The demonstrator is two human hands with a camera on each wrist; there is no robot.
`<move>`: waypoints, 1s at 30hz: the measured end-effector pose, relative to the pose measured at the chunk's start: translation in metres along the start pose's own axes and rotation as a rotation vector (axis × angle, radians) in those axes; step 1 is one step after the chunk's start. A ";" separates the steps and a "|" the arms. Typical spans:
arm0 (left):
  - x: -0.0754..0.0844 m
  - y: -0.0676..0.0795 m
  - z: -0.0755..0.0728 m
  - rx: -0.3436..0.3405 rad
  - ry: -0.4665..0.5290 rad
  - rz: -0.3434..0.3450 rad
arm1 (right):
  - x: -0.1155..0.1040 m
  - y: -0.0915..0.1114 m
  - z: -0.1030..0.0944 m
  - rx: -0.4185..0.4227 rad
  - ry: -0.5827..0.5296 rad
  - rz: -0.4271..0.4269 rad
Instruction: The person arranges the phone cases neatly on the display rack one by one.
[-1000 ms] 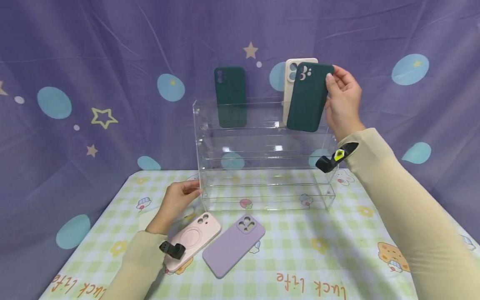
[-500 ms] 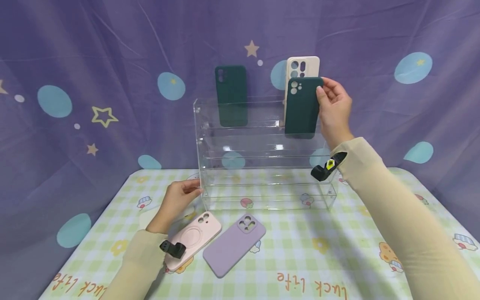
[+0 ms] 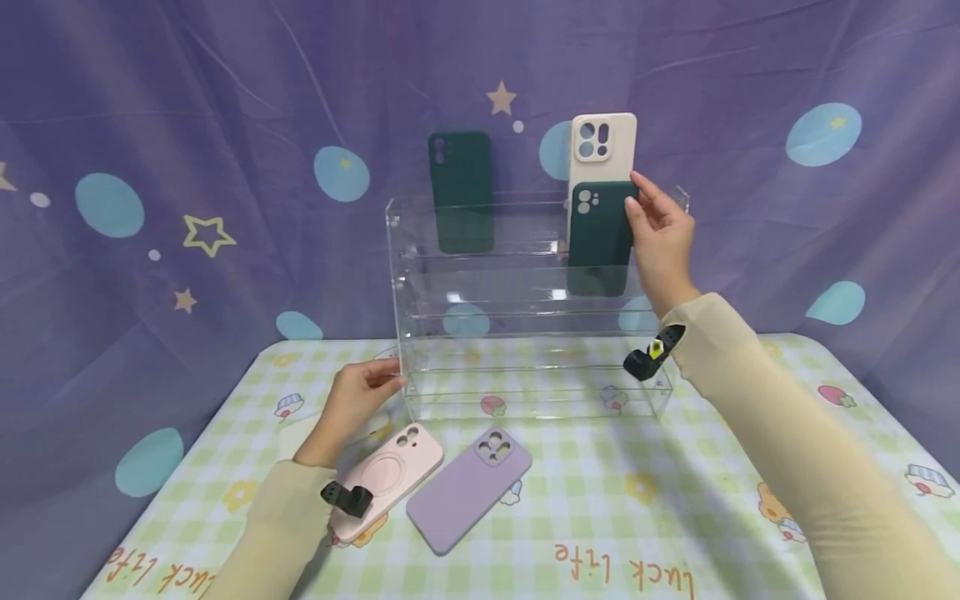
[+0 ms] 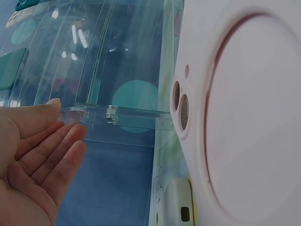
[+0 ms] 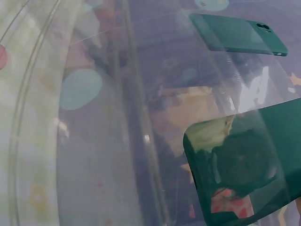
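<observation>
My right hand (image 3: pixel 664 250) pinches a dark green phone case (image 3: pixel 600 233) by its upper right edge. The case stands upright, its lower part behind the clear front lip of the rack's second tier; the right wrist view shows this part through the acrylic. Behind it, a cream phone case (image 3: pixel 611 158) stands on the top tier. Another dark green phone case (image 3: pixel 461 183) stands at the top tier's left. My left hand (image 3: pixel 351 407) grips the left side edge of the clear acrylic display rack (image 3: pixel 525 379) low down, thumb and fingers on either side of the panel.
A pink phone case (image 3: pixel 393 475) with a ring lies beside my left wrist, partly covered by it. Right of that lies a purple phone case (image 3: pixel 468 492). A pale case (image 4: pixel 176 202) shows near the left hand. A checked cloth (image 3: pixel 585 492) covers the table; a purple curtain (image 3: pixel 225 83) hangs behind.
My right hand has moved down and slightly left, lowering the green case from in front of the cream one into the second tier and straightening it. The left hand stays put.
</observation>
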State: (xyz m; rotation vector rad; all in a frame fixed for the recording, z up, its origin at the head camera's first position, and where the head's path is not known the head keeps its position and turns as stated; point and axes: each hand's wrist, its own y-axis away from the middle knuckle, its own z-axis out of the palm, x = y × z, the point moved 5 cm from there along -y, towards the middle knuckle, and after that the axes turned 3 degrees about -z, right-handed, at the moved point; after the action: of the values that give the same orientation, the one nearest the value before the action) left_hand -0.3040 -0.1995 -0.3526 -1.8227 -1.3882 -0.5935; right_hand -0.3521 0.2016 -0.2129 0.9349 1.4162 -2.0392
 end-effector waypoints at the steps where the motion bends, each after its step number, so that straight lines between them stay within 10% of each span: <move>1: 0.000 0.000 0.000 0.000 0.002 0.000 | 0.001 0.001 -0.001 0.004 0.015 0.002; 30: 0.000 0.000 0.000 0.009 -0.002 -0.003 | 0.005 0.011 -0.008 0.131 0.058 -0.005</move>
State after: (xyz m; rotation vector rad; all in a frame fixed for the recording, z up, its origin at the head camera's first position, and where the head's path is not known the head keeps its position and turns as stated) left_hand -0.3037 -0.1992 -0.3530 -1.8148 -1.3929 -0.5862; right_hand -0.3456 0.2054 -0.2255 1.0538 1.3285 -2.1457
